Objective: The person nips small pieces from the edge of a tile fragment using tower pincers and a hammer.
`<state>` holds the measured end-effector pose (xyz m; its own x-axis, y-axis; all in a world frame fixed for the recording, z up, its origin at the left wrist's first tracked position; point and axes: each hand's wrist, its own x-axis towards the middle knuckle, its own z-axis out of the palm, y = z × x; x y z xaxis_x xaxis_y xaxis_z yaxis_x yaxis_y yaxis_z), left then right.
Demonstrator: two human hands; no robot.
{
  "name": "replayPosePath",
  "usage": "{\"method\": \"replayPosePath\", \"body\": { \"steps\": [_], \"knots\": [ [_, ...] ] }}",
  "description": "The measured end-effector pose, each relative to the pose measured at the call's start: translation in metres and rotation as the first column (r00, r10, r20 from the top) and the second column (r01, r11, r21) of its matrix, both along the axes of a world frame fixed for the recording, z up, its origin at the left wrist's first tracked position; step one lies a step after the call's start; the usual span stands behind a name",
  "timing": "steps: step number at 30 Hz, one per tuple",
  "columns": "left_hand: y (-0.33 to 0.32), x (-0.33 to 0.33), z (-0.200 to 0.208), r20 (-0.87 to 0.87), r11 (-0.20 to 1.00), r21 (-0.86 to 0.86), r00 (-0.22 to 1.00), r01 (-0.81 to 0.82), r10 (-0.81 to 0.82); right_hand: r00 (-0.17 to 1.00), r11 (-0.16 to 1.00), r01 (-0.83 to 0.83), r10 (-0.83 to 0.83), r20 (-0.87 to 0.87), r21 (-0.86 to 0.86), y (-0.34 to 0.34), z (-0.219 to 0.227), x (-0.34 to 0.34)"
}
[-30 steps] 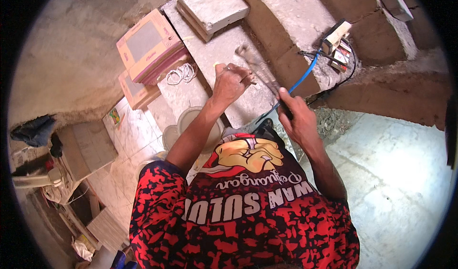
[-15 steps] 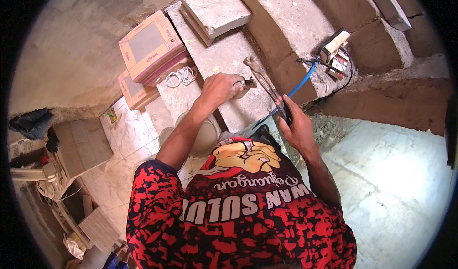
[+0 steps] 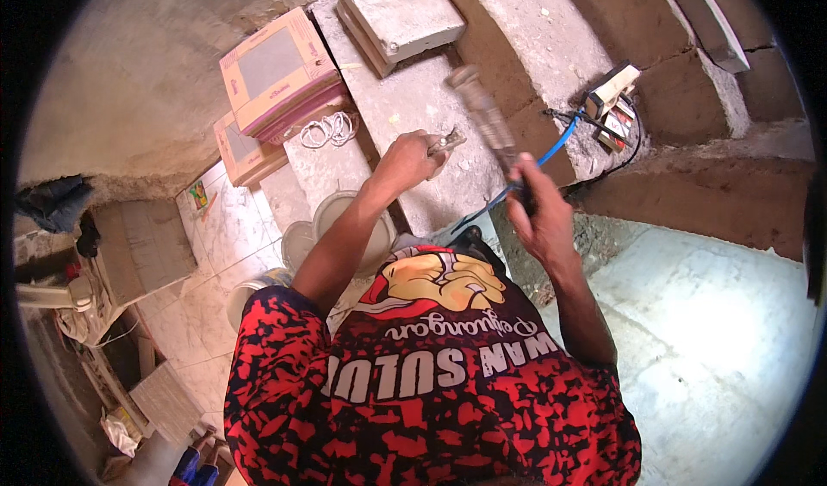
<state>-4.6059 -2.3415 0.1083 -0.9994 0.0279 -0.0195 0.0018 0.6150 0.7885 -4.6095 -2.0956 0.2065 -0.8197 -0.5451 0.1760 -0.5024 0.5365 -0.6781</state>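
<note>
My left hand (image 3: pixel 412 157) is closed around a small metal tool (image 3: pixel 448 140), its tip pointing right over a grey concrete slab (image 3: pixel 405 107). My right hand (image 3: pixel 538 214) grips the lower end of a long dusty hammer-like tool (image 3: pixel 484 117), whose head is raised up and to the left, above the slab. The two hands are a short way apart, with the metal tool's tip close beside the long tool's shaft. A blue cable (image 3: pixel 551 146) runs behind my right hand.
Pink cardboard boxes (image 3: pixel 274 72) lie at the upper left beside a coil of white cord (image 3: pixel 329 129). A concrete block (image 3: pixel 398 8) rests at the top. A power strip (image 3: pixel 610 102) sits on the earthen ledge at right. Pale round buckets (image 3: pixel 340 223) stand below my left arm.
My right hand has swung the long tool's head up and to the left. My left hand with the metal tool has stayed over the slab, shifting slightly.
</note>
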Motion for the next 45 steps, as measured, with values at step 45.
{"method": "replayPosePath", "body": {
  "steps": [45],
  "knots": [
    [0.033, -0.013, -0.009, 0.049, 0.999, -0.046, 0.999, -0.009, 0.011, 0.974, 0.954, -0.081, 0.015, 0.224, 0.289, 0.021, -0.026, -0.006]
  ]
}}
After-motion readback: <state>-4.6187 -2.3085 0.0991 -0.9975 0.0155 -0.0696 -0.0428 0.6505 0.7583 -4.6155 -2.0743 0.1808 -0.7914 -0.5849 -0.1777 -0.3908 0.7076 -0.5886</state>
